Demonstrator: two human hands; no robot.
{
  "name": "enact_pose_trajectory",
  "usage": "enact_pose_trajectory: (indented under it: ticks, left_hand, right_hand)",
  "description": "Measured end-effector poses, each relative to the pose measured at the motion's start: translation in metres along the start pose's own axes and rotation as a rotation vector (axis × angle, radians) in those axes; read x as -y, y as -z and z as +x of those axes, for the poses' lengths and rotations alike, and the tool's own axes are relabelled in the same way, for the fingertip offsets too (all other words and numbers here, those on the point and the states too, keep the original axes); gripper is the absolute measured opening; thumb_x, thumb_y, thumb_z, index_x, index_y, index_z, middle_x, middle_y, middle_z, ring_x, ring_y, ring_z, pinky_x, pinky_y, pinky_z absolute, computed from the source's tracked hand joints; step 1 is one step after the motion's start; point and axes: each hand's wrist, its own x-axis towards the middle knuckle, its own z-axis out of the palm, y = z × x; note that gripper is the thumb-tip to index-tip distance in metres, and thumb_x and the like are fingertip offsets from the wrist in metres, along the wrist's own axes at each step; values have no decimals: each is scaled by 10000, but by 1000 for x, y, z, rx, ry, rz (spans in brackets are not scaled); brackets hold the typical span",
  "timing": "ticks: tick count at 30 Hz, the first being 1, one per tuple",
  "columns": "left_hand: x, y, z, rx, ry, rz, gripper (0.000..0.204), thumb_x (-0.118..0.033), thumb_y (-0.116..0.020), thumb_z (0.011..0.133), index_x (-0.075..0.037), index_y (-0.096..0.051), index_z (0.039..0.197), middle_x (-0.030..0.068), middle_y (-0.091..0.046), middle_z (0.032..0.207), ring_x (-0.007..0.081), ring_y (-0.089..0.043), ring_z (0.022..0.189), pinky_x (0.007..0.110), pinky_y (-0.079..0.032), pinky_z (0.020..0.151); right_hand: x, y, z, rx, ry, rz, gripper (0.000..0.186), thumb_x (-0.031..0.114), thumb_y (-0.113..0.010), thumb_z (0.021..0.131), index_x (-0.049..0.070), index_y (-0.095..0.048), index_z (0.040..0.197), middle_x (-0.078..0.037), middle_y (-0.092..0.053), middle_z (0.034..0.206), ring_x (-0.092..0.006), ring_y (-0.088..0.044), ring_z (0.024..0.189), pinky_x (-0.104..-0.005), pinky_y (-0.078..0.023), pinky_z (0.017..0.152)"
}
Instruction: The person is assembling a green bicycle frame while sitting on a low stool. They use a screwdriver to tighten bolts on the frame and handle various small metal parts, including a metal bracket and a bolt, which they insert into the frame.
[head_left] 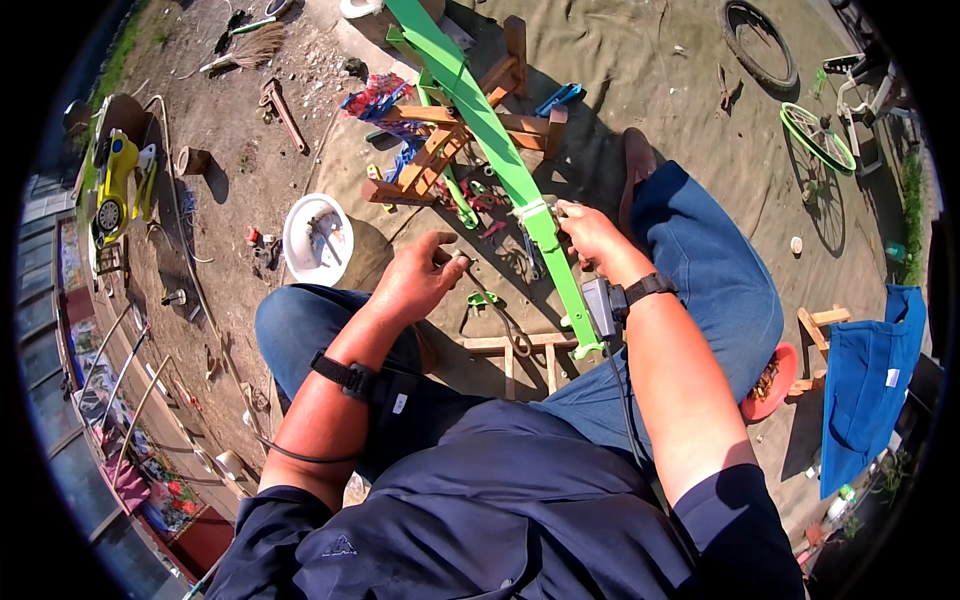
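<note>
My left hand (pixel 420 275), left of the long green metal frame (pixel 470 100), has its fingers closed on what looks like a metal wrench (pixel 497 308) with a ring end low between my legs. My right hand (pixel 592 238) is at the frame's clamped joint (pixel 533 215), fingers curled at its right side; what they grip is partly hidden. The frame slants over a wooden stand (pixel 430 165), with small metal parts (pixel 488 197) beneath. A small wooden frame (pixel 505 345) lies by my legs. Straps circle both wrists, with a grey box at the right one.
A white basin (pixel 318 235), a pipe wrench (pixel 285 118) and a yellow toy car (pixel 117 185) lie leftward. A tire (pixel 760 45), a green-rimmed wheel (pixel 815 135), a red bowl (pixel 770 385) and blue cloth on a wooden seat (pixel 865 390) are rightward, on a tarp (pixel 700 120).
</note>
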Motion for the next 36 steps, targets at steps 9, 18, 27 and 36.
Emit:
enact_pose_trajectory:
  ticks: [9, 18, 27, 36]
  left_hand:
    - [2, -1, 4, -4, -44, 72, 438, -178, -640, 918, 57, -486, 1254, 118, -653, 882, 149, -624, 765, 286, -501, 692]
    - [-5, -1, 3, -18, -52, 126, 445, -191, -672, 886, 48, -516, 1228, 136, -671, 882, 177, -627, 761, 315, -500, 704]
    - [-9, -2, 2, -11, -53, 122, 448, -189, -685, 868, 38, -525, 1219, 127, -673, 882, 177, -625, 753, 319, -497, 696]
    - [-5, -25, 16, 21, -71, 198, 426, -220, -648, 913, 32, -523, 1233, 128, -665, 859, 195, -645, 750, 321, -511, 689]
  right_hand:
    - [16, 2, -14, -35, 148, -154, 332, 129, -491, 903, 88, -642, 1195, -108, -674, 1138, -222, -621, 1004, -290, -461, 884]
    - [13, 3, -2, -66, 150, -247, 344, 142, -475, 874, 108, -667, 1157, -109, -674, 1131, -270, -649, 956, -329, -504, 819]
    - [12, 3, 0, -66, 108, -210, 342, 156, -522, 864, 204, -682, 1162, -72, -701, 940, -196, -631, 745, -370, -518, 607]
    - [2, 7, 11, -42, 57, -230, 335, 193, -527, 874, 270, -679, 1163, -50, -663, 799, -208, -587, 582, -400, -479, 440]
